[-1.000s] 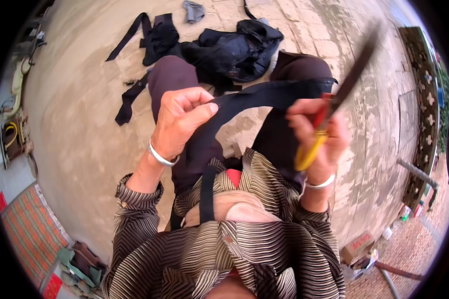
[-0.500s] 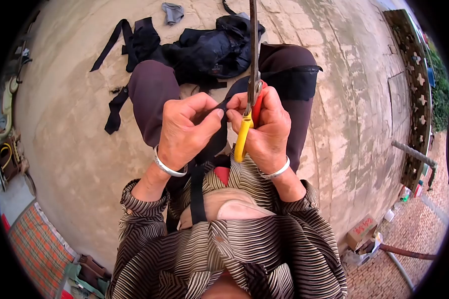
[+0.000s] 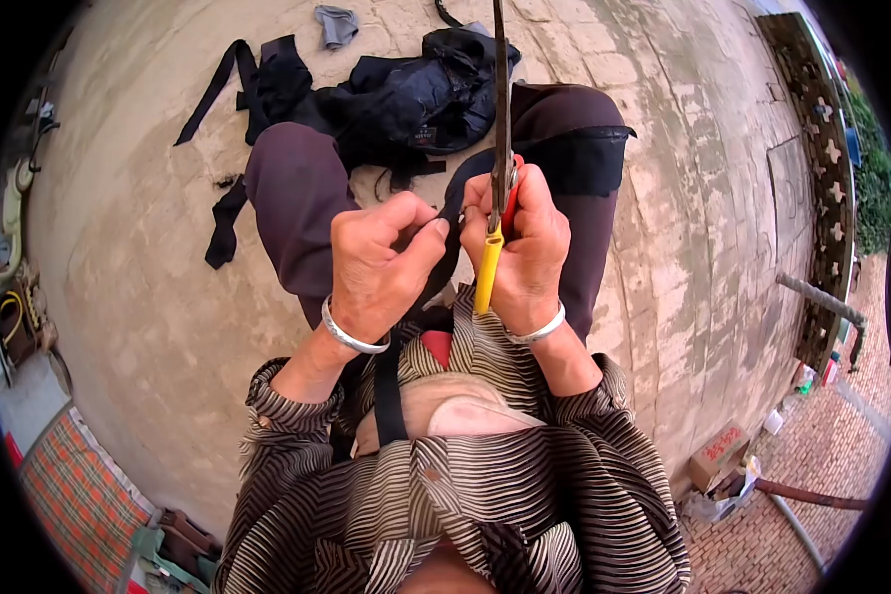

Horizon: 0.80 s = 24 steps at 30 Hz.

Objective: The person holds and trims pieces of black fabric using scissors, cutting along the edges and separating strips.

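In the head view, my left hand is closed, its thumb and forefinger pinching a strip of black cloth between my knees. Beside it, my right hand grips scissors with a yellow handle and a red one. Their long dark blades point away from me and look closed together. The right thumb and fingertip are pressed together close to the strip; whether they pinch a bit of it, I cannot tell. More black cloth lies across my right knee.
A black garment is heaped on the concrete ground past my knees, with cut black strips near it. Farther off lies a grey rag. At right are a cardboard box and a pipe; a plaid cloth is at lower left.
My right fingertips have drawn slightly away from my left hand. The scissors have turned a little, so the yellow handle shows more edge-on. My left hand keeps its pinch on the black cloth.
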### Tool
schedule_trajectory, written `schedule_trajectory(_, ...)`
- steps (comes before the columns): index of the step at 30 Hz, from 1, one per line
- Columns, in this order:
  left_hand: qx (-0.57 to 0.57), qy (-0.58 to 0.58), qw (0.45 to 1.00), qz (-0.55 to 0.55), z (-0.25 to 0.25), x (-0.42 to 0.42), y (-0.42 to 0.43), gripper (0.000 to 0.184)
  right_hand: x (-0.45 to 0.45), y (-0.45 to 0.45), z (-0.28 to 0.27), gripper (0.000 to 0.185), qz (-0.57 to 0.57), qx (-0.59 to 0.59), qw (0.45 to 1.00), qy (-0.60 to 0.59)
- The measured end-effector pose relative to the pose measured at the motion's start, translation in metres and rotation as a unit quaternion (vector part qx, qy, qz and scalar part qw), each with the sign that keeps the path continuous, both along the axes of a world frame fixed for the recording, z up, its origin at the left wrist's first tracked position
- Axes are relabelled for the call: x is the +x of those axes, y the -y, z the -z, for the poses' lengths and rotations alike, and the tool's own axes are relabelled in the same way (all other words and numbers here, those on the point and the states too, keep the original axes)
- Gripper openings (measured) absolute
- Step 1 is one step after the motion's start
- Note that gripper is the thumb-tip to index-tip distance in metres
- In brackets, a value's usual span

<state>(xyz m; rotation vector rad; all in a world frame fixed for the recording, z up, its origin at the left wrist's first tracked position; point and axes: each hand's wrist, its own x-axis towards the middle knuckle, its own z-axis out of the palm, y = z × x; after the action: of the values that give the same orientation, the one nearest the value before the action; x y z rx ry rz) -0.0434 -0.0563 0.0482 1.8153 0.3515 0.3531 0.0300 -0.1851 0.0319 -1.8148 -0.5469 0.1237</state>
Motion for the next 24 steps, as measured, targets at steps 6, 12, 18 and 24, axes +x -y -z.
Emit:
schedule_trajectory(6, -0.080, 0.008, 0.996, -0.046, 0.001, -0.012, -0.009, 0.013, 0.027, 0.020, 0.015, 0.026, 0.047, 0.063, 0.992, -0.102)
schedule_trajectory(12, -0.276, -0.052, 0.958, -0.067, 0.005, -0.009, -0.016, 0.011, 0.021, 0.056, -0.013, 0.024, -0.150, 0.129, 0.941, -0.274)
schedule_trajectory(18, -0.274, -0.075, 0.957, -0.059, 0.007, -0.011, -0.021, 0.013, 0.021, 0.048, -0.003, 0.034, -0.154, 0.082, 0.970, -0.169)
schedule_trajectory(24, -0.204, -0.068, 0.976, -0.035, 0.006, -0.012, -0.025, 0.014, 0.021, 0.046, -0.031, 0.020, -0.185, -0.091, 0.977, -0.056)
